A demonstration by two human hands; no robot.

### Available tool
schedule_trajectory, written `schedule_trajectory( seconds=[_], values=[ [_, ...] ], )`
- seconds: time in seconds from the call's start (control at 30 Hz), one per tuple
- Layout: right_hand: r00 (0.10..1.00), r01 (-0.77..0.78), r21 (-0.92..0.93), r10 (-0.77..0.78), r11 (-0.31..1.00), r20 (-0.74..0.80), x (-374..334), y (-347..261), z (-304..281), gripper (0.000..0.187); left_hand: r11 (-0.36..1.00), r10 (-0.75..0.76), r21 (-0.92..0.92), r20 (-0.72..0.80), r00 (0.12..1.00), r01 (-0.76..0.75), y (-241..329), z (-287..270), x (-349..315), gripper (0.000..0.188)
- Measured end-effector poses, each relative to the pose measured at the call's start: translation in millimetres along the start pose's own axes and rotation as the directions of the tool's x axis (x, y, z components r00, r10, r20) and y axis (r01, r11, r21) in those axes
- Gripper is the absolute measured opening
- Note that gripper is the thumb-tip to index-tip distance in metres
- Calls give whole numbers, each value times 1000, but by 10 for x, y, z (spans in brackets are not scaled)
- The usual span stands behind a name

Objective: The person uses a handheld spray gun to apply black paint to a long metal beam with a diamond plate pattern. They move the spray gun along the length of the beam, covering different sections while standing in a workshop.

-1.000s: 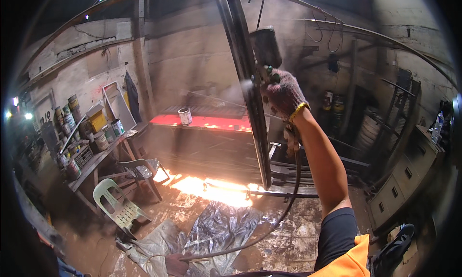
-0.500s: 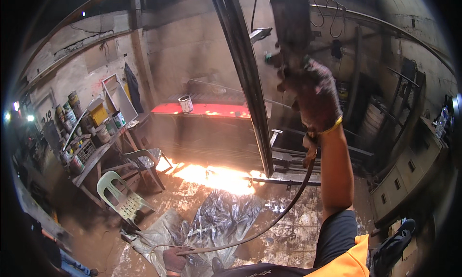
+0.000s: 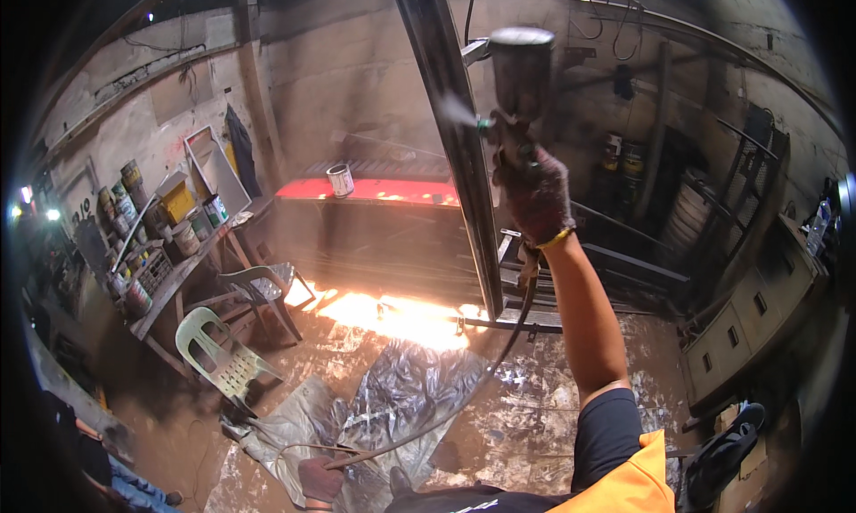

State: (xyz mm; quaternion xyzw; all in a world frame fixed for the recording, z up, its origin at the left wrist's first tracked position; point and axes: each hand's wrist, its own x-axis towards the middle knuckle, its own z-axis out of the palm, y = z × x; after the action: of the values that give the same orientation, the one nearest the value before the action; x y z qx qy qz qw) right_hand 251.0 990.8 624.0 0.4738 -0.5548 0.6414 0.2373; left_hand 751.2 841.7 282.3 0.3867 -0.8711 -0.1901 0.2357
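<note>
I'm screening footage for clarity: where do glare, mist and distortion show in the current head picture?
Head view: glare washes out the bright floor patch below the long red panel; head view: whitish spray mist blurs part of the dark upright metal bar; head view: the beige drawer cabinet tilts near the right rim, probably fisheye distortion, and the corners go black.

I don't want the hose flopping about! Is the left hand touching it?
Touching. The head view shows the gloved left hand closed on the hose, which comes straight out of the grip, no gap between.
</note>
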Motion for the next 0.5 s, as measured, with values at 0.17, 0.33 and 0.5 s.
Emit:
schedule_trajectory(
  seconds=[0.17, 0.33, 0.5],
  values=[
    [1000, -7, 39, 8, 999, -27, 14, -749, -54, 28, 999, -34, -5, -28, 999, 34, -61, -59, -62, 35],
    [927, 363, -445, -269, 819, 261, 173, -853, -351, 24, 1000, -8, -16, -6, 1000, 8, -172, -10, -50, 40],
    [941, -240, -216, 282, 946, 187, 424, -923, -127, 33, 993, 58, -94, -96, 994, -67, -139, -48, -33, 54]
  ],
)
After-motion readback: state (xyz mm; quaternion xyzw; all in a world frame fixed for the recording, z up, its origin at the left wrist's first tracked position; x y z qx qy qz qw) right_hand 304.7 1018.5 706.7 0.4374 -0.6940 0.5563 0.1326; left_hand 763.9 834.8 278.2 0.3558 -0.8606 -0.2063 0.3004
